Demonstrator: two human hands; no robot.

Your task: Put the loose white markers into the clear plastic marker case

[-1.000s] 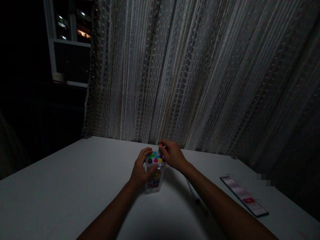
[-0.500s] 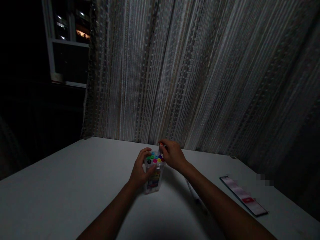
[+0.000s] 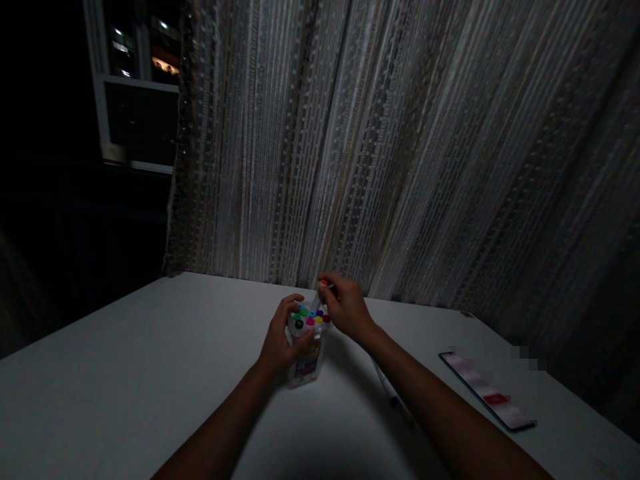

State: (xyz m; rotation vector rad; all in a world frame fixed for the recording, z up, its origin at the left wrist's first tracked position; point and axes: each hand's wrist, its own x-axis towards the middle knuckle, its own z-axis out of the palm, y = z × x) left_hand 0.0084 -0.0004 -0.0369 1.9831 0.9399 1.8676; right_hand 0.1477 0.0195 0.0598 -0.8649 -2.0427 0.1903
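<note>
A clear plastic marker case [image 3: 306, 363] stands upright on the white table, with several coloured caps showing at its top, among them black, pink, yellow, green and blue. Around its left side and front wraps my left hand [image 3: 281, 339], thumb on the front and fingers at the back edge. Above the case's back right corner, my right hand [image 3: 347, 305] pinches an orange-capped marker [image 3: 317, 303]. That marker has a pale barrel, which slants down to the case's top; its lower end is hidden among the caps.
Partly under my right forearm lies a pale pen-like object [image 3: 386, 385]. A phone [image 3: 487, 393] with a lit screen rests on the right of the white table [image 3: 150, 360]. A patterned curtain [image 3: 310, 147] hangs behind the table's far edge, and a window [image 3: 140, 123] is at upper left.
My right hand has risen slightly, and more of the orange-capped marker's pale barrel shows above the case. My left hand keeps its hold on the case.
</note>
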